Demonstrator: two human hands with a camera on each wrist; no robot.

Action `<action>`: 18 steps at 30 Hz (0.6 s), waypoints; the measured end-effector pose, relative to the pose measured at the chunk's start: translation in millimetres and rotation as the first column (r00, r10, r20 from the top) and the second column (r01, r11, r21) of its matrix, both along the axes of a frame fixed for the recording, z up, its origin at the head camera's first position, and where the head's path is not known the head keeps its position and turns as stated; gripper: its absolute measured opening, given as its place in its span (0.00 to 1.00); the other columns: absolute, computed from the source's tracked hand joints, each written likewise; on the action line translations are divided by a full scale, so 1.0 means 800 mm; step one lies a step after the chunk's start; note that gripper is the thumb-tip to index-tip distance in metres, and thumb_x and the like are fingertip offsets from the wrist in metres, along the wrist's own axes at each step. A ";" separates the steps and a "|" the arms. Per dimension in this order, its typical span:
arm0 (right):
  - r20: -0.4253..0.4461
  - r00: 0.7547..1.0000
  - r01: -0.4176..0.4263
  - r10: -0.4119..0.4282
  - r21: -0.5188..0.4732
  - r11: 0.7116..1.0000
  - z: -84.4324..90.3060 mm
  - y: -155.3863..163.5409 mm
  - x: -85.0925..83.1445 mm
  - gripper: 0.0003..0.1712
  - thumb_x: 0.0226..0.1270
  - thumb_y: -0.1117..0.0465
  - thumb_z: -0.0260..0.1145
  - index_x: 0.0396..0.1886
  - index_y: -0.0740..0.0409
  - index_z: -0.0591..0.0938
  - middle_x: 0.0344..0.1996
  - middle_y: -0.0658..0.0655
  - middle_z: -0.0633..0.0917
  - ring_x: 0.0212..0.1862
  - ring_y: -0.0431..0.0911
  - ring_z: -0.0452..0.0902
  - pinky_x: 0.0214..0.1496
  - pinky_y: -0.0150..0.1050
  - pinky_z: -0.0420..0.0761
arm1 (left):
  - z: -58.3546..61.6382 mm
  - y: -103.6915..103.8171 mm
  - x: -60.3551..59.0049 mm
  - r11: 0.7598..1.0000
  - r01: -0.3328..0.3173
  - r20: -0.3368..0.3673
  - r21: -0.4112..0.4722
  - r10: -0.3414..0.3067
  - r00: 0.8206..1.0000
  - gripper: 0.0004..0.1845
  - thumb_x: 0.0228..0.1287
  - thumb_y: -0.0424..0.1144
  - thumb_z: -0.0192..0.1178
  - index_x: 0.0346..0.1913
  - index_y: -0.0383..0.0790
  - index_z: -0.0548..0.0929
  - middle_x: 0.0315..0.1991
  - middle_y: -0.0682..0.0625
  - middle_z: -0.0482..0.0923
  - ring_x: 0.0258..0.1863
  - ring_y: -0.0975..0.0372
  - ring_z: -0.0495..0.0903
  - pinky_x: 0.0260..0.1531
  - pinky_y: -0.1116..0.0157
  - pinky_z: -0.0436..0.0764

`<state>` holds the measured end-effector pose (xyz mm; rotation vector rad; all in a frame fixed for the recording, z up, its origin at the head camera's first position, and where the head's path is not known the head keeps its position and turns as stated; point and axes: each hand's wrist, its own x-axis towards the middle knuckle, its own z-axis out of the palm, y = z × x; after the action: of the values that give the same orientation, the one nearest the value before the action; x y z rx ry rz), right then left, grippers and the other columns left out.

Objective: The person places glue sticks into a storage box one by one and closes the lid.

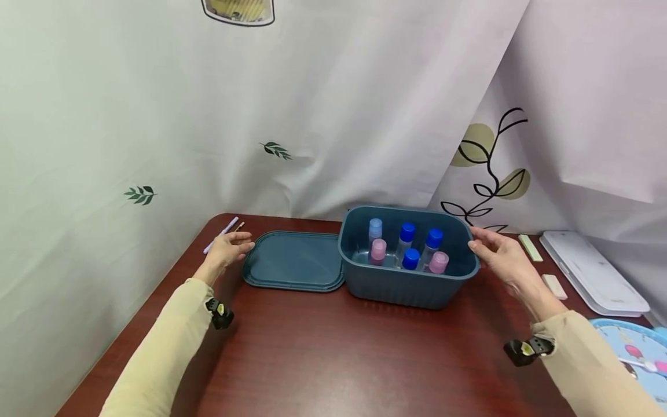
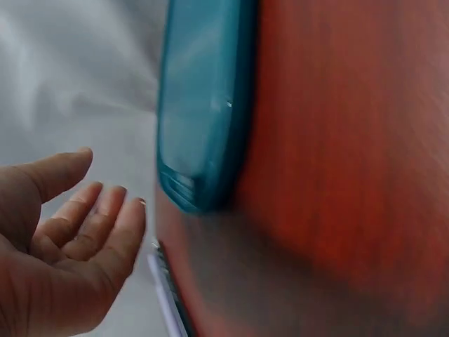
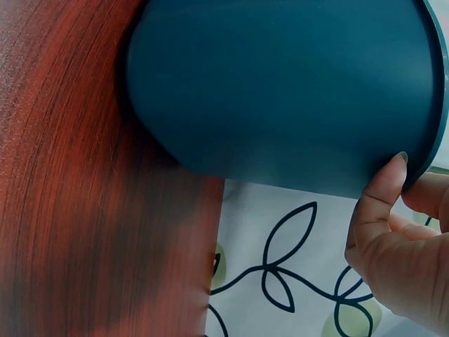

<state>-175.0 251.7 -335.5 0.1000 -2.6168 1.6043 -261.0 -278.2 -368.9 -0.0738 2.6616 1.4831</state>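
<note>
A dark teal plastic bin [image 1: 406, 292] sits on the table. Inside it stand several small clear bottles with blue caps [image 1: 407, 231] and pink caps [image 1: 439, 262]. At the bin's right end, my right hand [image 1: 502, 255] holds the rim. The right wrist view shows its fingertips at the rim [image 3: 440, 91]. To the left of the bin lies its flat teal lid [image 1: 294, 260]. My left hand [image 1: 225, 252] hovers just beyond the lid's left end, fingers loosely bent and holding nothing; the left wrist view shows a gap between hand and lid.
Pale purple pens [image 1: 221, 233] lie at the table's back left. Toward the right are two pale blocks [image 1: 554, 286], a white flat case [image 1: 594, 272] and a blue round patterned object [image 1: 633, 353]. A white cloth with leaf prints [image 1: 312, 116] hangs behind the table.
</note>
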 end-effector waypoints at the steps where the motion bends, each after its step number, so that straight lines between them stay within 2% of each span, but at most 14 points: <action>1: -0.002 1.000 0.000 0.000 -0.005 1.000 0.000 0.000 0.000 0.32 0.73 0.58 0.52 0.69 0.72 0.58 0.36 0.41 0.76 0.35 0.31 0.74 0.35 0.24 0.78 | -0.003 -0.002 0.001 1.000 -0.007 0.015 -0.008 0.007 1.000 0.25 0.70 0.36 0.53 0.66 0.28 0.65 0.62 0.31 0.68 0.58 0.48 0.72 0.55 0.55 0.76; 7: 0.004 1.000 0.001 -0.001 -0.014 1.000 0.000 0.000 0.001 0.32 0.73 0.58 0.52 0.69 0.72 0.57 0.36 0.41 0.76 0.34 0.31 0.75 0.35 0.24 0.79 | -0.016 -0.008 0.002 0.999 -0.044 0.115 -0.002 0.044 0.992 0.26 0.69 0.35 0.52 0.65 0.25 0.63 0.62 0.29 0.66 0.61 0.43 0.68 0.55 0.53 0.76; 14: 0.001 1.000 0.002 -0.002 -0.015 1.000 -0.001 0.000 0.000 0.32 0.73 0.58 0.53 0.69 0.72 0.58 0.34 0.40 0.76 0.33 0.31 0.75 0.34 0.24 0.79 | -0.014 -0.011 0.003 0.998 -0.053 0.126 -0.015 0.055 0.990 0.25 0.68 0.34 0.53 0.63 0.22 0.65 0.61 0.28 0.66 0.61 0.42 0.69 0.53 0.54 0.77; 16: -0.003 1.000 -0.001 0.001 -0.017 1.000 0.000 0.000 0.000 0.32 0.73 0.58 0.53 0.69 0.72 0.58 0.35 0.39 0.76 0.34 0.31 0.74 0.34 0.25 0.79 | -0.012 -0.013 0.003 0.998 -0.045 0.129 -0.034 0.049 0.990 0.25 0.68 0.34 0.54 0.62 0.22 0.66 0.61 0.28 0.67 0.58 0.44 0.72 0.51 0.57 0.78; 18: -0.007 1.000 -0.002 0.002 -0.017 1.000 0.000 0.001 0.001 0.32 0.73 0.58 0.52 0.69 0.72 0.58 0.35 0.39 0.76 0.34 0.30 0.74 0.35 0.25 0.79 | -0.009 -0.017 0.003 0.999 -0.037 0.138 -0.036 0.041 0.990 0.24 0.67 0.34 0.54 0.62 0.22 0.67 0.57 0.30 0.72 0.50 0.50 0.78 0.48 0.60 0.80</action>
<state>-174.5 252.2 -335.7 0.1074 -2.5981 1.6238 -259.0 -291.6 -376.1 -0.2243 2.5885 1.3901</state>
